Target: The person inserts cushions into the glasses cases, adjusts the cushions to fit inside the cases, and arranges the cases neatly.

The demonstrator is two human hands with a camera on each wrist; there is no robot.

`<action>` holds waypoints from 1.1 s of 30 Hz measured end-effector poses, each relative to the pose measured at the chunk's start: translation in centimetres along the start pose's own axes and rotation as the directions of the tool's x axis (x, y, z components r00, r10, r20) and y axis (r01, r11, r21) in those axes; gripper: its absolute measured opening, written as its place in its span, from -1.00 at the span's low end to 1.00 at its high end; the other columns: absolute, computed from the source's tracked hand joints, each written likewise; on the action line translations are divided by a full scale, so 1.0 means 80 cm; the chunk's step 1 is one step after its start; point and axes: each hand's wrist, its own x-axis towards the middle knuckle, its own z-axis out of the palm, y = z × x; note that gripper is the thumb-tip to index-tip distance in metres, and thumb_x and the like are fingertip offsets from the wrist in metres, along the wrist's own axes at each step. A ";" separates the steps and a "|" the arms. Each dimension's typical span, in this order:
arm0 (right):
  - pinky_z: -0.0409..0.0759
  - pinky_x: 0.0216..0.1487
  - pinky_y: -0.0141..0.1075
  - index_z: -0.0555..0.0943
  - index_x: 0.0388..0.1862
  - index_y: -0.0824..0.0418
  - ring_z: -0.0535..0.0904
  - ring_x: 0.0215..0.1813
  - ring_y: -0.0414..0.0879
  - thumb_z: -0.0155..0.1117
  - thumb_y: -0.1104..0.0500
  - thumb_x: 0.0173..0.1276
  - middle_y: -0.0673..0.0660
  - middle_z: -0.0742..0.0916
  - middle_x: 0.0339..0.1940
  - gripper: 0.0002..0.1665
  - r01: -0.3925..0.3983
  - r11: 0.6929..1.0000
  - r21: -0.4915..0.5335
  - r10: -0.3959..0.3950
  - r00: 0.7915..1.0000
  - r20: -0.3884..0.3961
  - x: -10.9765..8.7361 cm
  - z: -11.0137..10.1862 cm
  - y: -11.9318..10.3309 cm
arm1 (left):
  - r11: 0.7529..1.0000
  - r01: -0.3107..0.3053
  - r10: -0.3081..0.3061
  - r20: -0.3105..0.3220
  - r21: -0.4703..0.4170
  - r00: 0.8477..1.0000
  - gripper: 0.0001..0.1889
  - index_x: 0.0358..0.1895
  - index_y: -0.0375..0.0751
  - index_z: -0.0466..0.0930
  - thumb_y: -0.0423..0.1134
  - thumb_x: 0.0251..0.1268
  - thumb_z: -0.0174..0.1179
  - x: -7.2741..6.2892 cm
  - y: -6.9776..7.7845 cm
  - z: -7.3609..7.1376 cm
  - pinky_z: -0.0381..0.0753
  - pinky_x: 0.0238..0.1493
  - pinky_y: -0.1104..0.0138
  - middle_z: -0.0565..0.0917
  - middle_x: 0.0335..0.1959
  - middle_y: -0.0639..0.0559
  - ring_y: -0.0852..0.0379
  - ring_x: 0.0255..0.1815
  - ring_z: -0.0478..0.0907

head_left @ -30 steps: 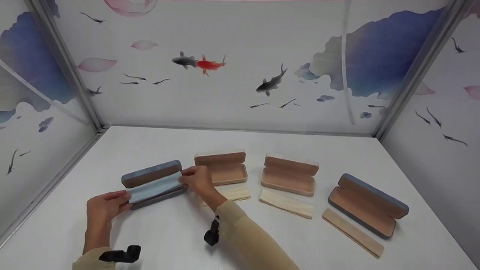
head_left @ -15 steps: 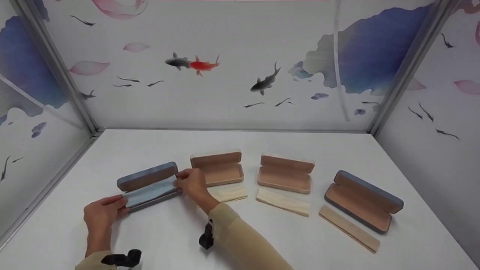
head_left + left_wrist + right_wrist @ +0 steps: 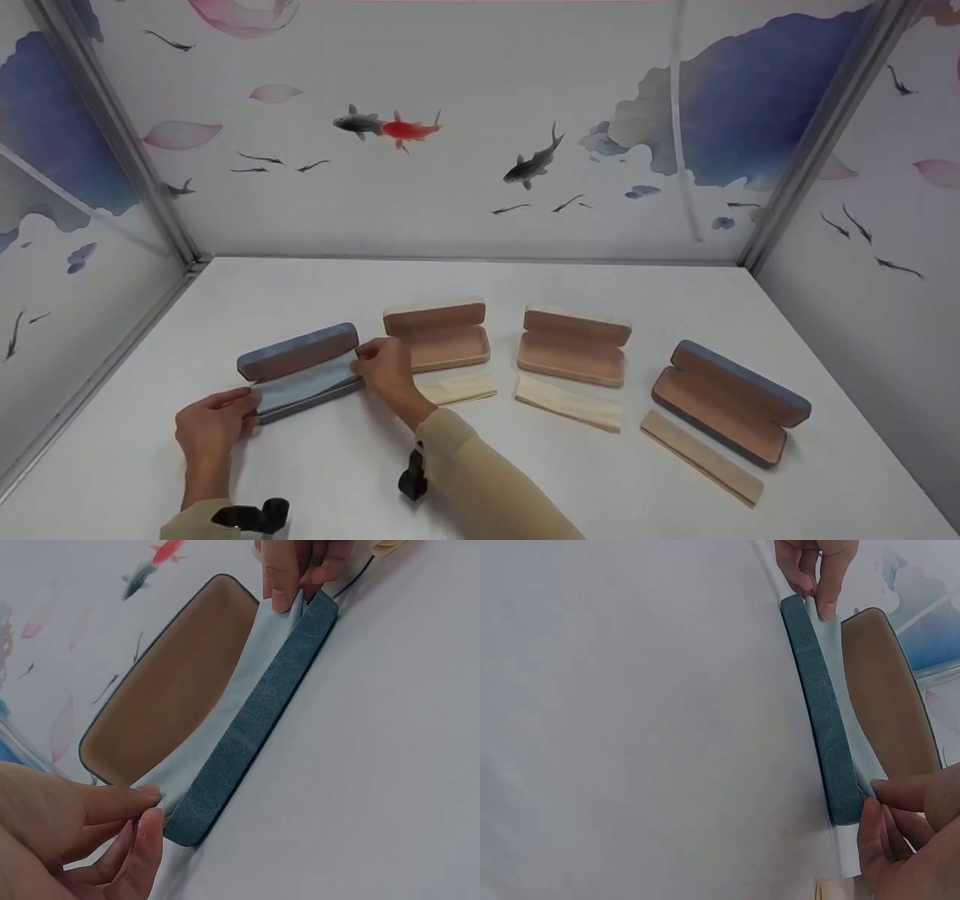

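Observation:
A blue glasses case (image 3: 311,401) with a brown lining stands open at the left of the table. Along its lower half lies a folded light blue cloth (image 3: 306,380), sagging between its ends in both wrist views. My left hand (image 3: 210,431) pinches the cloth's left end at the case's near corner, thumb and index finger (image 3: 120,802) on the fabric. At the opposite end, my right hand (image 3: 388,373) pinches the cloth between thumb and fingers. In the right wrist view the case's blue front wall (image 3: 821,709) hides the cloth's lower edge.
Two cream cases, a middle one (image 3: 454,349) and one right of it (image 3: 571,367), stand open behind cream cloths (image 3: 568,403). Farther right is another blue case (image 3: 720,412) with a beige folded cloth (image 3: 701,457) before it. Printed panels wall the white table (image 3: 330,487).
The light blue cloth has sunk lower into the blue case, both hands still pinching its ends. The head view has shifted slightly; the other cases and cloths stay put.

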 end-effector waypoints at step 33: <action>0.26 -0.51 -0.30 0.40 -0.64 0.07 0.26 -0.61 -0.20 0.09 -0.25 0.48 -0.07 0.37 -0.72 -0.42 -0.098 0.994 -0.041 0.100 0.993 0.058 0.016 -0.021 -0.033 | 0.985 -0.031 0.022 0.052 0.171 0.998 0.10 0.35 -0.56 0.36 0.51 0.38 -0.51 0.004 0.024 0.004 0.72 -0.33 0.32 0.50 0.24 -0.51 -0.25 0.12 0.57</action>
